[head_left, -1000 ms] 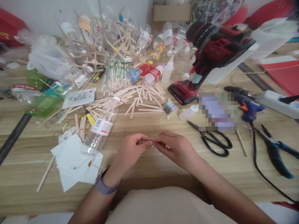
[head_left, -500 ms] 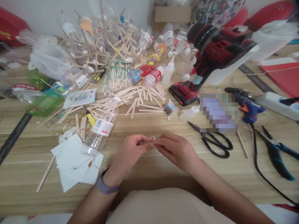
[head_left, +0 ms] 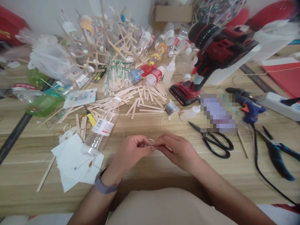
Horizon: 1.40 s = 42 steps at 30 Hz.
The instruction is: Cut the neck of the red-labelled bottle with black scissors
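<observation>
My left hand point(head_left: 132, 151) and my right hand point(head_left: 175, 150) meet over the table, thumbs and fingertips pinched together. Between them they hold a thin string point(head_left: 163, 123), which curves down from beside a spool point(head_left: 172, 108) and passes behind my right fingers. A small pale loop point(head_left: 151, 140) shows just beyond the fingertips; its ends are hidden by my fingers. Left of my hands, a clear plastic bottle point(head_left: 102, 128) with a white label lies on white paper point(head_left: 77, 168). Black-handled scissors point(head_left: 211, 140) lie to the right of my right hand.
A red cordless drill point(head_left: 211, 59) stands at back right, near a small white bottle point(head_left: 189, 113). Farther right are a blue glue gun point(head_left: 252, 111) with its cable and pliers point(head_left: 277, 153). Wooden sticks point(head_left: 140, 97) and plastic bottles crowd the back.
The fingertips have shifted slightly; a thin strand shows more plainly between them, and the pale loop lies a little further left. Everything else stays in place.
</observation>
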Each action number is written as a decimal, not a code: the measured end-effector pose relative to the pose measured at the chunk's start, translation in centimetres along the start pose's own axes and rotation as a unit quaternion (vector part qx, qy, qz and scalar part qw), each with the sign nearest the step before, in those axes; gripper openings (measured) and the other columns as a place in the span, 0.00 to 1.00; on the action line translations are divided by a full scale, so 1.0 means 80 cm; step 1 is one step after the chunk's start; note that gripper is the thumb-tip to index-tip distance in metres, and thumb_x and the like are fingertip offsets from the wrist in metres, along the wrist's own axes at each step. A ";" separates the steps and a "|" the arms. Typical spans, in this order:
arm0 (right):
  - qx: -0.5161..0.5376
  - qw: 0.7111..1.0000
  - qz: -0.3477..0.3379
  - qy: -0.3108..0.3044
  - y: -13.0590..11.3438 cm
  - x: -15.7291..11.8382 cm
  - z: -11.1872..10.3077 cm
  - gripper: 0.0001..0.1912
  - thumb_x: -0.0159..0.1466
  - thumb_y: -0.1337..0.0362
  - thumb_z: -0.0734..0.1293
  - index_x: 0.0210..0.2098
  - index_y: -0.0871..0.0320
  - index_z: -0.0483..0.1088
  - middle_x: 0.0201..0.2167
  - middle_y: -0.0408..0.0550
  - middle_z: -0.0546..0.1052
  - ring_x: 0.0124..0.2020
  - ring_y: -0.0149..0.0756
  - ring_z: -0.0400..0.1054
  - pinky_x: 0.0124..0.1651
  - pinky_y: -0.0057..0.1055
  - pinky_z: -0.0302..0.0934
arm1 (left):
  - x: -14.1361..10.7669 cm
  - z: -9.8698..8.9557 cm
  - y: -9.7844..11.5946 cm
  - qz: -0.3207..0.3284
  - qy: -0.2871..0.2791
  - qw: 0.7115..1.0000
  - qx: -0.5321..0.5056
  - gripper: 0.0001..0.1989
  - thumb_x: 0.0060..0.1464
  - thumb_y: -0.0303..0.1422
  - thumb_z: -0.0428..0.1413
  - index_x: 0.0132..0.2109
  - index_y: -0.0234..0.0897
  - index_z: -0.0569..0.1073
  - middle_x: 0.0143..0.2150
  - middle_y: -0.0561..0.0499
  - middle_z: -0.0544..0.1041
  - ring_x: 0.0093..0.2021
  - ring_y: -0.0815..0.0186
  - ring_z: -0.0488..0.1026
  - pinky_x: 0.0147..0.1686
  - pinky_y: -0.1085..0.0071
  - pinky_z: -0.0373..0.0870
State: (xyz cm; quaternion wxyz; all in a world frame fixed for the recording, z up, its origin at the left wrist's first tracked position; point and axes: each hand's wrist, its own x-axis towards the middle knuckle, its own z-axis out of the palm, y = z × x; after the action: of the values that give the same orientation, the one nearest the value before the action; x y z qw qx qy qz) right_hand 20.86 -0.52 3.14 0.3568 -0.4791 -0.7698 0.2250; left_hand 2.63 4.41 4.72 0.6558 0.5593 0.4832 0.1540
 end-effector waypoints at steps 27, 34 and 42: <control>0.047 0.999 -0.013 -0.004 -0.001 0.000 -0.002 0.08 0.67 0.73 0.62 0.36 0.56 0.70 0.31 0.43 0.76 0.32 0.30 0.71 0.36 0.23 0.62 | -0.003 0.006 -0.005 0.008 -0.006 0.999 0.040 0.04 0.44 0.31 0.54 0.29 0.36 0.72 0.20 0.59 0.60 0.23 0.72 0.54 0.23 0.73 0.49; 0.092 0.994 0.063 -0.004 -0.006 0.002 -0.001 0.05 0.66 0.69 0.65 0.35 0.55 0.73 0.28 0.41 0.77 0.30 0.30 0.71 0.33 0.23 0.62 | -0.005 0.010 -0.003 0.028 0.017 0.998 0.050 0.04 0.45 0.32 0.52 0.28 0.36 0.68 0.20 0.61 0.59 0.22 0.73 0.54 0.22 0.74 0.49; 0.159 0.979 0.125 0.004 -0.011 0.004 0.000 0.05 0.62 0.69 0.67 0.35 0.54 0.76 0.30 0.41 0.79 0.31 0.30 0.72 0.32 0.24 0.62 | -0.006 0.012 -0.001 0.049 0.012 0.998 0.038 0.05 0.47 0.33 0.50 0.26 0.37 0.66 0.20 0.61 0.57 0.22 0.74 0.52 0.22 0.74 0.48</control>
State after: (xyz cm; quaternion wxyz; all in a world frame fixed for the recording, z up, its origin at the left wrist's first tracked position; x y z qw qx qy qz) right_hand 20.26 -0.60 3.90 0.4002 -0.5096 -0.6570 0.3854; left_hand 3.15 3.49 4.76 0.6196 0.6049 0.4687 0.1744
